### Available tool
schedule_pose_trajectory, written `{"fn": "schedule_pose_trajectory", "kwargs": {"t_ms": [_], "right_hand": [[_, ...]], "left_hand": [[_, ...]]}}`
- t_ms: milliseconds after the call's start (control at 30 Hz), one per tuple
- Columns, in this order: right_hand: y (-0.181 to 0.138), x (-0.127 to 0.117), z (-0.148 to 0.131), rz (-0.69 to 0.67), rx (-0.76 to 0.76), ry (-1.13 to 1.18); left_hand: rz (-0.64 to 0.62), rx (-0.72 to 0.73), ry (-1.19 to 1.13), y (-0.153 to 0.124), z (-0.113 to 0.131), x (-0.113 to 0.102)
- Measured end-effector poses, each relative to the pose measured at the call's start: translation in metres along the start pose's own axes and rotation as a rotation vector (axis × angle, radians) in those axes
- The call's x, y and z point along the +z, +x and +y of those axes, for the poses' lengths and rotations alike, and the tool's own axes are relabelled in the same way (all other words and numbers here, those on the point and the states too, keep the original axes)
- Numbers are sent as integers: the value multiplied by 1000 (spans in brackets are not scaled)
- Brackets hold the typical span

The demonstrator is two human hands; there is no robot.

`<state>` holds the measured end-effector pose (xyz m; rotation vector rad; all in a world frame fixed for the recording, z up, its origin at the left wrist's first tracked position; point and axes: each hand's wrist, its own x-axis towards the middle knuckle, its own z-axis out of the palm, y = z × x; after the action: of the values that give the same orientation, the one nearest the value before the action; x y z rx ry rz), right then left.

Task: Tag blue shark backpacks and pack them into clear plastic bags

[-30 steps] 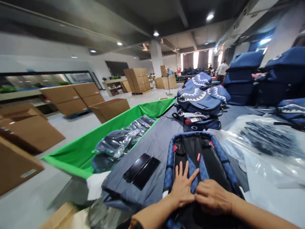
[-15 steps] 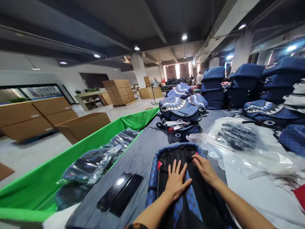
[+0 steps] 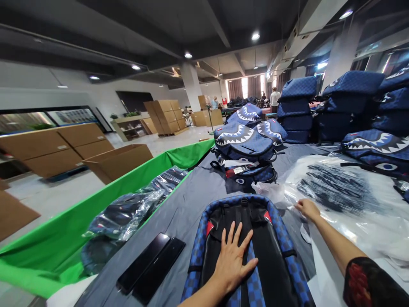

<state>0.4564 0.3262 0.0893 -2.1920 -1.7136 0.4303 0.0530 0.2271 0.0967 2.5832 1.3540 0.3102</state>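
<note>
A blue checkered backpack point(image 3: 281, 251) lies back-side up on the grey table, black padding and straps facing me. My left hand point(image 3: 231, 260) rests flat on its back panel, fingers spread. My right hand point(image 3: 307, 208) reaches out to the right and touches the edge of a stack of clear plastic bags point(image 3: 345, 192); whether its fingers pinch a bag I cannot tell.
Two black phones point(image 3: 150, 267) lie left of the backpack. A green bin point(image 3: 64, 247) holding bagged backpacks point(image 3: 134, 204) runs along the table's left. Shark-mouth backpacks point(image 3: 244, 145) pile up ahead and to the right. Cardboard boxes point(image 3: 118, 160) stand on the floor; people work far back.
My right hand left the backpack's top and swung right to the plastic bags. My left hand stayed pressed on the backpack. My view turned slightly right.
</note>
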Motion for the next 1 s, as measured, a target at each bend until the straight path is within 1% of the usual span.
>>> {"fn": "schedule_pose_trajectory", "kwargs": {"t_ms": [133,233,300,400,467,533,700,867,1000], "right_hand": [[16,-38,31,-66,-19,94],[11,-58,43,-16,-18,174],[2,-62,43,11,-18,211],[-6,-58,33,-39,-36,222],[-4,-59,24,-41,-57,220],[4,-68,16,6,-73,221],[20,-103,10,110,-55,188],[16,-124,8,199,-10,159],[8,-141,4,368,6,135]], "left_hand": [[0,-7,-20,-1,2,-2],[-2,-6,-43,-1,3,-2],[8,1,-47,0,3,-2],[42,18,-29,1,3,-1],[55,34,-11,1,3,0],[60,42,-7,1,2,0],[99,53,-27,0,-2,6],[86,46,-67,0,-3,8],[91,43,-74,2,1,3]]}}
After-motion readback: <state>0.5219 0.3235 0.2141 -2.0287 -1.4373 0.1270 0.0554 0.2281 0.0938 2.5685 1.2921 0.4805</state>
